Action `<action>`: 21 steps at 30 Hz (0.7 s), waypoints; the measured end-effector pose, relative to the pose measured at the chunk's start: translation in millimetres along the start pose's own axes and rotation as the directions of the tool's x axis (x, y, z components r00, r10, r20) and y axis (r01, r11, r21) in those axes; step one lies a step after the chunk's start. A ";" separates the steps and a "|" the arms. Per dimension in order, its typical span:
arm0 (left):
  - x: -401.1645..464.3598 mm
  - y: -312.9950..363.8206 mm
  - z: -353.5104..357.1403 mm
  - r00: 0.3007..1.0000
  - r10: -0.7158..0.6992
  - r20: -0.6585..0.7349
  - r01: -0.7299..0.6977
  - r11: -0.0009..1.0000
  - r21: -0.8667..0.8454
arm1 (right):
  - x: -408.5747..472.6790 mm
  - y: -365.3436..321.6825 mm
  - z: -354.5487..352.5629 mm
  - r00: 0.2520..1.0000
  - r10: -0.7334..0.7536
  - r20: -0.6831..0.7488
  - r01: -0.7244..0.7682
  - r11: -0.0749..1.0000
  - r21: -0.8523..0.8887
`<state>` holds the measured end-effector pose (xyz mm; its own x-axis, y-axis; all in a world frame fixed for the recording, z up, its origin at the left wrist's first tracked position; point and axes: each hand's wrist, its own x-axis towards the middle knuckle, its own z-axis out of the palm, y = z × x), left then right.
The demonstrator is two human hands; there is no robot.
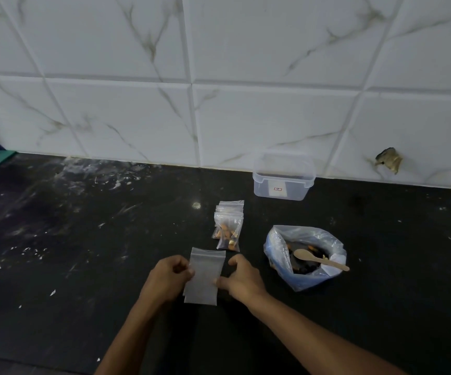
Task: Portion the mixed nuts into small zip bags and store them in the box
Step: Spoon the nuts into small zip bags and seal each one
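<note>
We hold an empty zip bag (205, 276) just above the black counter (83, 253), our left hand (169, 277) pinching its left edge and our right hand (242, 277) its right, forearms angled inward. Just beyond the bag lie the filled bags (228, 228); right of it sits the nut bag (304, 255) with a wooden spoon (319, 259). Farther back-right stands the clear box (284, 175).
</note>
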<state>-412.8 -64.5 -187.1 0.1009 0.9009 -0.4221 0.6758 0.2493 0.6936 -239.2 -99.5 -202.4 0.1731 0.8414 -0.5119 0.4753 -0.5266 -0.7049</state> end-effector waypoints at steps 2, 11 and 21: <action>-0.7 10.8 -11.0 0.995 0.083 0.047 -0.083 0.996 0.009 | -6.7 -9.8 -19.3 0.993 -0.119 -0.007 0.119 0.992 0.047; 10.1 70.5 -23.6 0.916 0.387 0.103 -0.394 0.917 0.056 | -18.9 -45.7 -101.3 0.914 -0.401 -0.064 0.392 0.912 -0.122; -4.8 134.3 55.2 0.913 0.380 -0.145 -0.402 0.897 -0.181 | -32.2 -17.4 -136.6 0.915 -0.175 -0.365 0.222 0.971 0.091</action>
<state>-282.1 -54.9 -124.1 0.2430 0.9693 -0.0371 0.4338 -0.0744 0.8979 -135.2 -100.9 -106.6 0.3894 0.9061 -0.1656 0.4215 -0.3351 -0.8427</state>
